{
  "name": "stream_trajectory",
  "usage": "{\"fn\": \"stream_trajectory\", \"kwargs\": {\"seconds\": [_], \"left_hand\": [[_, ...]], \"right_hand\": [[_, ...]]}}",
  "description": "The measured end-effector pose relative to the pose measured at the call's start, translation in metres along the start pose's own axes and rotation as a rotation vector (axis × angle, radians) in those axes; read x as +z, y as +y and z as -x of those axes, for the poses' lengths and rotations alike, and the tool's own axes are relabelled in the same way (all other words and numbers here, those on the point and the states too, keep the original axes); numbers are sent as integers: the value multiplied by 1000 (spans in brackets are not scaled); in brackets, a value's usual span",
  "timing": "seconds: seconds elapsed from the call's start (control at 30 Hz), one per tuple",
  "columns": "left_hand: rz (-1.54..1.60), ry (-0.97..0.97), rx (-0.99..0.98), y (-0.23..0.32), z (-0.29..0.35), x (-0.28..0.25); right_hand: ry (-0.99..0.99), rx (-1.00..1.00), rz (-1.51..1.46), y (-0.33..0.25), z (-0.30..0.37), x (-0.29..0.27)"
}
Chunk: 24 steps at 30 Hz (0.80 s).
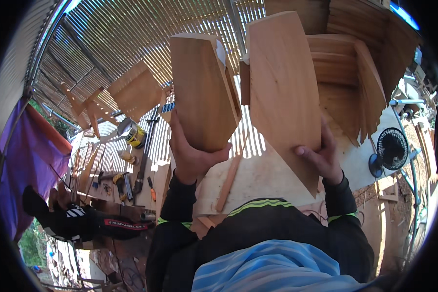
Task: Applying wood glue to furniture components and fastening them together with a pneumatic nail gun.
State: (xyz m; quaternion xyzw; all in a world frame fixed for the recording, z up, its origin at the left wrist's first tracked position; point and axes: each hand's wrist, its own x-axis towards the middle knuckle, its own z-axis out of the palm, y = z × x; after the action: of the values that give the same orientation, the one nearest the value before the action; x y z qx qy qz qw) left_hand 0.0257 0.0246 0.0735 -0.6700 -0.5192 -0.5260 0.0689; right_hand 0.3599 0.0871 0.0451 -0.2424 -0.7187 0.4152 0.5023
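Observation:
My left hand (193,155) grips the lower end of a brown wooden board (199,90), thumb across its bottom corner and fingers along its left side. My right hand (325,155) is closed on the lower right edge of a longer, paler wooden panel (283,87), which tapers to a point at the bottom. Both pieces are held up side by side above the table, with a gap between them. Whitish material (220,51) shows on the inner edge of the left board. A short brown wood piece (245,83) shows at the panel's left edge.
On the pale worktable (248,182) lie a wood strip (228,182), an opened can (132,133), an orange-handled screwdriver (152,189) and power tools (121,187). Wooden box-like pieces (343,61) stand right, beside a black fan (392,149). Another person (82,221) in black is at left.

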Motion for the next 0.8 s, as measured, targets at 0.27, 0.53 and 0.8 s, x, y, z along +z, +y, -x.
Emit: {"fn": "stream_trajectory", "kwargs": {"seconds": [0.27,0.53,0.8], "left_hand": [[-83,10,19,1,-3,-1],[-161,-13,6,4,-3,-1],[-161,-8,-35,9,3,3]], "right_hand": [[-20,45,124,-11,0,-1],[-37,77,179,-15,-1,-1],[-45,111,130,2,-7,1]]}}
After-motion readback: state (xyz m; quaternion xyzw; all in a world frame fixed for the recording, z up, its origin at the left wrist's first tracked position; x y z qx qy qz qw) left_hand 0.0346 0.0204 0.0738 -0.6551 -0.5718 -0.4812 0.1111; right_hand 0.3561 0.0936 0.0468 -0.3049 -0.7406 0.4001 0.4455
